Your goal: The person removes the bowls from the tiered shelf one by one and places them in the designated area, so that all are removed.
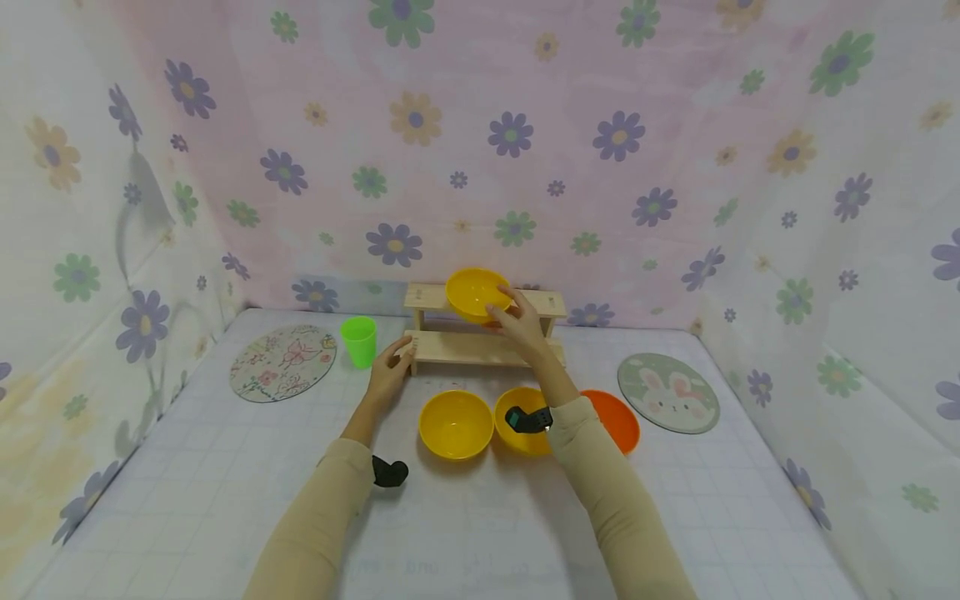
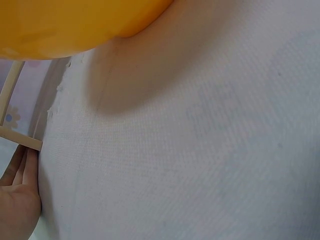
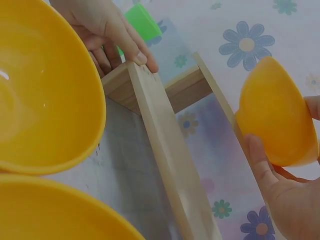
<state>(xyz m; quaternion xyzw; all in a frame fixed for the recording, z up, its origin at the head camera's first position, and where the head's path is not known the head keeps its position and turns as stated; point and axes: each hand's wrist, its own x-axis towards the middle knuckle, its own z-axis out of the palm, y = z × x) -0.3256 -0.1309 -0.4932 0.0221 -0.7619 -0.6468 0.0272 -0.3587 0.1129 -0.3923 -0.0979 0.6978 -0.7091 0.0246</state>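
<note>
A small yellow bowl [image 1: 471, 293] is held in my right hand [image 1: 521, 323], thumb on one side and fingers on the other, at the upper board of a two-step wooden rack [image 1: 480, 348]. In the right wrist view the bowl [image 3: 277, 117] is tilted, its base close against that board; whether it rests there I cannot tell. My left hand [image 1: 390, 371] grips the left end of the rack's lower board, also visible in the right wrist view. Two larger yellow bowls [image 1: 456, 425] stand in front of the rack, the right one partly hidden by my right wrist.
An orange bowl [image 1: 618, 421] sits partly behind my right forearm. A green cup [image 1: 360, 342] stands left of the rack. One round flowered mat [image 1: 285, 362] lies at left, a rabbit mat [image 1: 667, 393] at right. Flowered cloth walls [image 1: 480, 192] enclose the table.
</note>
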